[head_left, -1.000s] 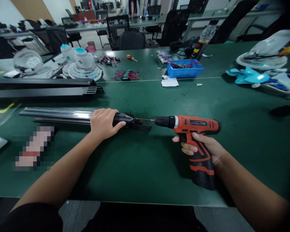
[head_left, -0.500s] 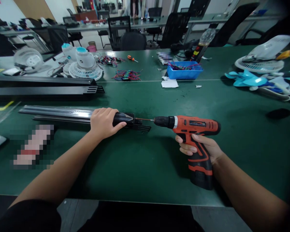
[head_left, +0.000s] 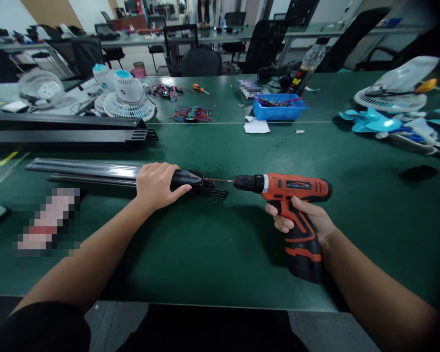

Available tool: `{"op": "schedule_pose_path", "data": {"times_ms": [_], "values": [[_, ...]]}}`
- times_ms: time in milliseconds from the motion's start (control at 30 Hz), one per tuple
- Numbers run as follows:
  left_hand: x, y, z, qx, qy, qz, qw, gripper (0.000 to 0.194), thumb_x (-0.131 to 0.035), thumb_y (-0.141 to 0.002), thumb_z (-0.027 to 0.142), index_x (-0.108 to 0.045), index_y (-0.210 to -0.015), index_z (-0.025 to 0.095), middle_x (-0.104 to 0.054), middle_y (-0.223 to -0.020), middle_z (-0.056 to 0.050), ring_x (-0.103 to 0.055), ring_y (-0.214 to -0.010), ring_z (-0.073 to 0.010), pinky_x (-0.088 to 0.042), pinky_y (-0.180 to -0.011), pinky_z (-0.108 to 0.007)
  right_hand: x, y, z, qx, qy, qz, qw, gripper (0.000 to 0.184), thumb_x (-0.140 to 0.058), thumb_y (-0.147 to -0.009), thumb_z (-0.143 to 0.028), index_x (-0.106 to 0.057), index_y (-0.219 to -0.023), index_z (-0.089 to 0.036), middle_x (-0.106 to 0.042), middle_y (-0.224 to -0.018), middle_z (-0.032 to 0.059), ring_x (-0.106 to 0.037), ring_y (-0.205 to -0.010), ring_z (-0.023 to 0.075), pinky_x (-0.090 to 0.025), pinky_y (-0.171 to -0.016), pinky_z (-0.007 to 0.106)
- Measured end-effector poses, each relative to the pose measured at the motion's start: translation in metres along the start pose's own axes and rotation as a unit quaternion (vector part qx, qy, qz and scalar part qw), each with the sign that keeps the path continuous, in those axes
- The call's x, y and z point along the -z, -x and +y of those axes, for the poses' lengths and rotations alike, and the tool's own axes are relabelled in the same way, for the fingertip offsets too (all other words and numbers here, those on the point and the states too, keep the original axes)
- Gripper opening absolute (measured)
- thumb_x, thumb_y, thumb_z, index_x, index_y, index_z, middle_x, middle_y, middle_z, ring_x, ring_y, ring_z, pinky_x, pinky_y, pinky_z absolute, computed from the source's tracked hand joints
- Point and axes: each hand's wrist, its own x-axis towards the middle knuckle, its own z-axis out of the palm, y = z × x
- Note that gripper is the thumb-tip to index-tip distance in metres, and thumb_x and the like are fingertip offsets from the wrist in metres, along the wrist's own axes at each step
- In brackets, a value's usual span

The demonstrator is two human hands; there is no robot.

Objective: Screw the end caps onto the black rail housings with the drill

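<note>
Head view: left of centre, the left hand [head_left: 156, 186] was clamped over a long bar [head_left: 84, 167], stiff-looking, probably slick! Right of centre, the right hand [head_left: 321, 222] had the drill [head_left: 297, 186] by its handle [head_left: 301, 230], likely the surest hold for its weight.

I log from my remote seat: one green tabletop [head_left: 212, 264], spanning the frame. On it: long black profiles [head_left: 84, 167], centre left; dark channels [head_left: 58, 135], left edge; turquoise-capped white fan [head_left: 128, 95], upper left; wire bundle [head_left: 191, 114] and orange screwdriver [head_left: 198, 88], upper centre; blue bin [head_left: 278, 113], white paper [head_left: 257, 127], upper right of centre; turquoise blades [head_left: 374, 120], right.
</note>
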Motion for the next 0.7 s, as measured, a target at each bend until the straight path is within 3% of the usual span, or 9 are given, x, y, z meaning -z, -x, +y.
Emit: {"op": "schedule_pose_path", "data": {"times_ms": [233, 533, 700], "values": [[0.0004, 0.0001, 0.0001, 0.006, 0.004, -0.002, 1.0, 0.079, -0.039, -0.097, 0.089, -0.079, -0.109, 0.021, -0.081, -0.098, -0.015, -0.074, -0.094, -0.0373, -0.05, -0.088, -0.052, 0.0003, 0.0012, 0.0018, -0.029, -0.003, -0.004, 1.0, 0.039, -0.094, -0.085, -0.045, -0.077, -0.106, -0.017, -0.075, -0.089, 0.0033, -0.076, -0.071, 0.0154, -0.069, -0.068, 0.024], [0.0012, -0.0005, -0.0007, -0.013, -0.027, 0.0, 1.0, 0.085, -0.031, -0.101, 0.087, -0.079, -0.107, 0.018, -0.081, -0.095, -0.014, -0.074, -0.089, -0.035, -0.048, -0.083, -0.048, 0.0069, 0.0021, 0.0069, -0.046, -0.012, 0.022, 0.999, 0.038, -0.09, -0.089, -0.044, -0.076, -0.112, -0.018, -0.076, -0.089, 0.0031, -0.079, -0.076, 0.0176, -0.071, -0.076, 0.029], [0.0016, -0.0008, -0.001, -0.017, -0.027, 0.001, 0.999, 0.084, -0.031, -0.101, 0.087, -0.079, -0.107, 0.018, -0.081, -0.094, -0.013, -0.074, -0.088, -0.0352, -0.048, -0.082, -0.049, 0.0056, 0.0032, 0.0084, -0.048, -0.022, 0.015, 0.999, 0.039, -0.093, -0.088, -0.046, -0.078, -0.111, -0.018, -0.077, -0.09, 0.0018, -0.078, -0.076, 0.0152, -0.069, -0.077, 0.026]]}}
